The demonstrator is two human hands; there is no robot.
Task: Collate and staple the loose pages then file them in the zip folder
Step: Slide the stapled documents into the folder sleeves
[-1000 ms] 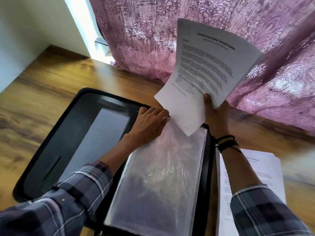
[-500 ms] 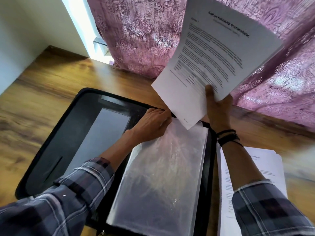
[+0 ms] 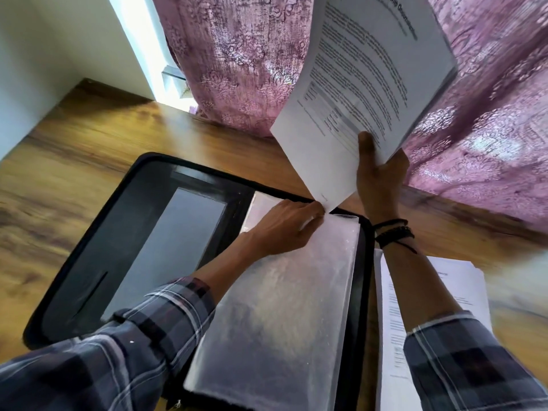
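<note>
**Spotter:** Your right hand (image 3: 381, 185) has the set of white printed pages (image 3: 364, 84) in the air at 1 o'clock, thumb across the front near the bottom edge and fingers behind.

**Checker:** And the left?

**Spotter:** Your left hand (image 3: 281, 229) lies on the clear plastic sleeve (image 3: 281, 315) inside the open black zip folder (image 3: 124, 232). Its fingers (image 3: 311, 213) are bent over the sleeve's 12 o'clock edge and seem to pinch the top layer. Whether the mouth is parted, I cannot tell.

**Checker:** How do pages and mouth line up?

**Spotter:** From your left fingertips the pages rise toward 1 o'clock. Their lowest corner is just beside those fingertips, perhaps touching. The long axis runs 7 to 1, title end far from you. The sleeve's long axis runs nearer 6 to 12, so a corner leads, not the short edge.

**Checker:** So the next move?

**Spotter:** In my view, swing the top of the set back toward 12 until its bottom edge squares with the mouth, then slide toward 6. Your left hand is nearest to guide it.

**Checker:** Anything more to file?

**Spotter:** A stack of white printed sheets (image 3: 471, 280) lies on the brown wooden table (image 3: 74, 161) at 4 o'clock.
</note>
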